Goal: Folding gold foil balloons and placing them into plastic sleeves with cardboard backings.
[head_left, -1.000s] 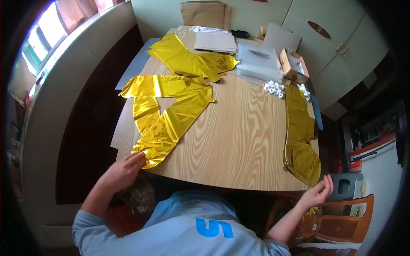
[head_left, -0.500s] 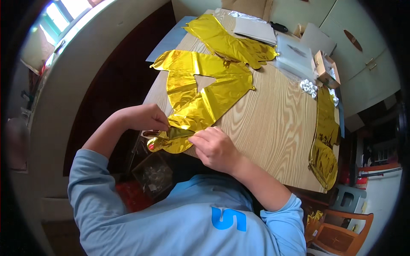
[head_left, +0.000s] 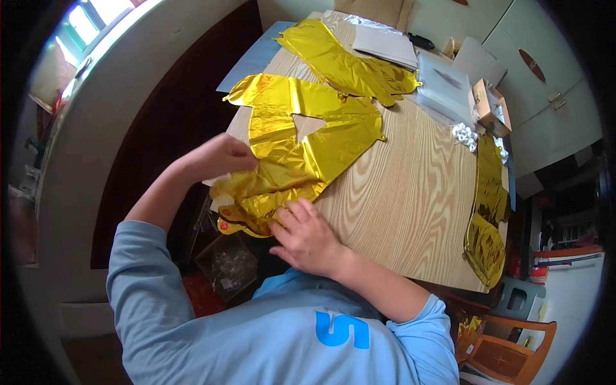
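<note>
A flat, uninflated gold foil balloon [head_left: 340, 135] with a cut-out in its middle lies on the wooden table. Its near end is crumpled and bunched at the table edge, where a rounded tip with a small red spot sticks out. My left hand [head_left: 221, 157] is closed at the balloon's left edge, its curled fingertips pinching the foil there. Lower down, my right hand [head_left: 307, 237] rests with fingers spread on the bunched near end. A second gold foil balloon [head_left: 346, 61] lies flat just beyond the first, touching it.
Another gold foil piece [head_left: 491, 212] lies along the table's right edge. At the back right are a clear plastic pack [head_left: 446, 83], an open small box [head_left: 491, 106], white ribbon-like bundles [head_left: 464, 136] and pale sheets [head_left: 385, 46]. A wooden chair [head_left: 507, 350] stands at lower right.
My left hand has moved up and away from my body. The balloon's near end has been turned over and bunched toward the table edge. My right hand has shifted slightly nearer, its fingers spreading.
</note>
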Motion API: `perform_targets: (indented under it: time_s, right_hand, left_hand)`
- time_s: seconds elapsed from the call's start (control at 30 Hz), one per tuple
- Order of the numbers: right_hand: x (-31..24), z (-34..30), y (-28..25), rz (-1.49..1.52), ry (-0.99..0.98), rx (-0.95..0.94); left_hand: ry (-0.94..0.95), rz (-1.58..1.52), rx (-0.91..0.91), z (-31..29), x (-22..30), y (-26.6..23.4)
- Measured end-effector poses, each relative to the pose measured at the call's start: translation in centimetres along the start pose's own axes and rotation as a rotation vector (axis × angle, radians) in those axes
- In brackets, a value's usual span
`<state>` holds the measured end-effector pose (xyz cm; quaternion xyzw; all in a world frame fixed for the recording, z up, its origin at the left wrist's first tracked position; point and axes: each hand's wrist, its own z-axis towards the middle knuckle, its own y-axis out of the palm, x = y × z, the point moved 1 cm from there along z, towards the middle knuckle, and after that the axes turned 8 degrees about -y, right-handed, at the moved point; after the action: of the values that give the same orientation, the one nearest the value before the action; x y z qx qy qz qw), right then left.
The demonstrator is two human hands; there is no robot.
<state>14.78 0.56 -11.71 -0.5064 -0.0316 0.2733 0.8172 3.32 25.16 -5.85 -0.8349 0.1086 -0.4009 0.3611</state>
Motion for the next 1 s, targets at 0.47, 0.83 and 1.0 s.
perform_targets:
  time_s: [0.47, 0.83, 1.0]
  right_hand:
    - [13.7, -0.5, -2.7, -0.264, 0.528, -0.202]
    - [19.3, -0.9, -4.3, -0.263, 0.815, -0.264]
    - [19.2, 0.3, -5.0, -0.317, 0.765, -0.230]
  left_hand:
    - [0.302, 0.555, 0.441, 1.5, 8.7, 3.5]
    - [0.175, 0.222, 0.422, 11.4, 8.1, 4.4]
    - [0.034, -0.265, 0.391, 11.5, 5.0, 1.4]
